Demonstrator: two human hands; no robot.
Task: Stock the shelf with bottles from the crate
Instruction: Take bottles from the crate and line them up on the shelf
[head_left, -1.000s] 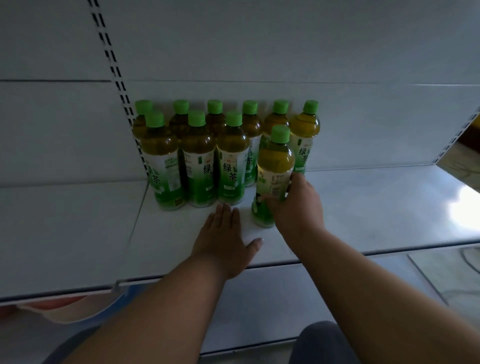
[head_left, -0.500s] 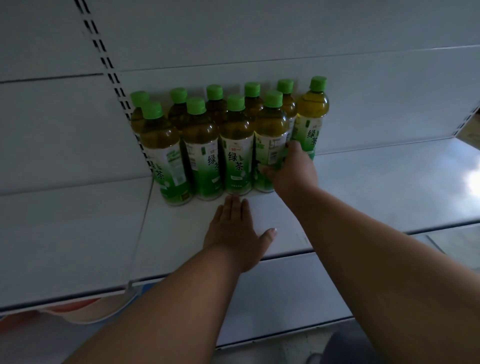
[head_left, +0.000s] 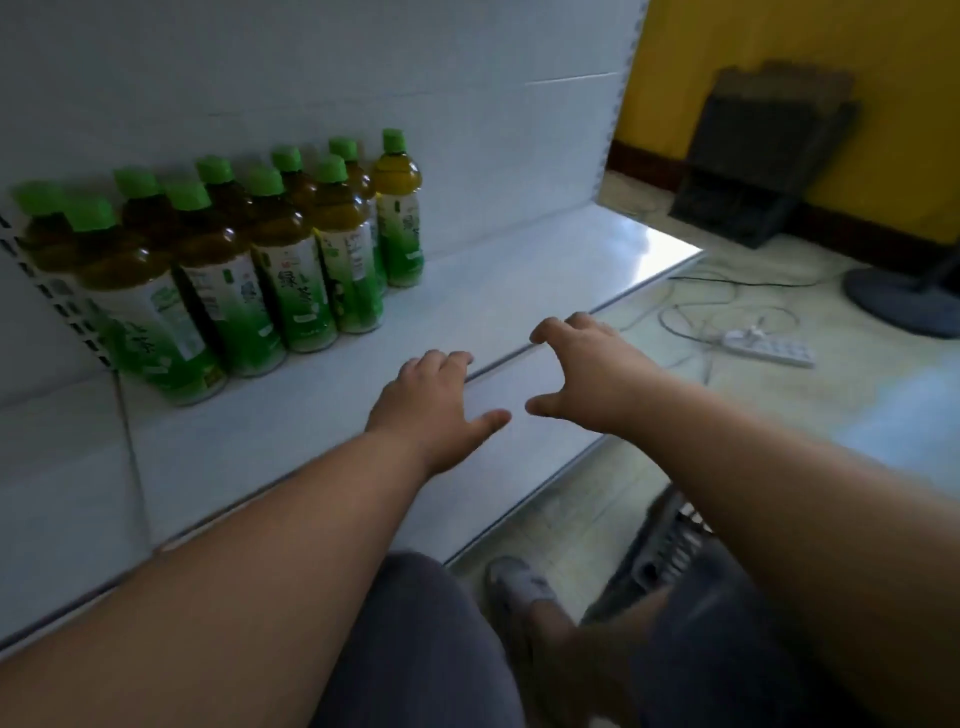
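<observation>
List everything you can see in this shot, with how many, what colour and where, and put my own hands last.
green-capped plastic tea bottles: ten, amber-green, two rows at the shelf's left rear
white metal shelf: one, white, centre
white power strip: one, white, floor at right
dark round stand base: one, grey, floor far right
dark slatted crate: one, black, floor beside the knee, partly hidden
white shoe: one, floor below shelf
left hand: open, on the shelf edge
right hand: open, empty, above the shelf front

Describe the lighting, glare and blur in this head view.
Head view: dim overall, bottles dark on the left; bright glare on the shelf at its right end; motion blur softens labels and both hands, left, right; wide-angle bending tilts the shelf.
</observation>
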